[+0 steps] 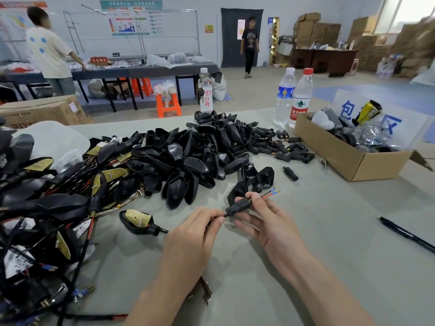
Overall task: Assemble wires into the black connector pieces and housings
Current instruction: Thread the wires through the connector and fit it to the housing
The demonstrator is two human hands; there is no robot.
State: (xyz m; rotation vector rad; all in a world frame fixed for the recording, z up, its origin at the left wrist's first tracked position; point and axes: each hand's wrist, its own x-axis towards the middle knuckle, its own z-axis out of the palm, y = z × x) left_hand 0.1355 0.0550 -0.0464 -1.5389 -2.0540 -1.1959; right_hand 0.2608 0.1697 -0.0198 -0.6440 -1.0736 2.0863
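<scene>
Head view: left hand (193, 234) pinches thin black cable (224, 216), right hand (266, 220) grips ribbed black plastic connector (237, 205) lying lengthwise between them.

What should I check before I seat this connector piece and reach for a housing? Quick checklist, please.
1. Cable held: left hand pinches the black cable just behind the connector piece. Ok.
2. Connector gripped: right hand holds it between thumb and fingers. Ok.
3. Wires through: red and blue wire ends stick out past the connector piece. Ok.
4. Terminals: gold tips show, but whether they are crimped soundly is too small to see. Cannot tell.
5. Housing nearby: a loose black housing lies on the table just beyond the right hand. Ok.
</scene>
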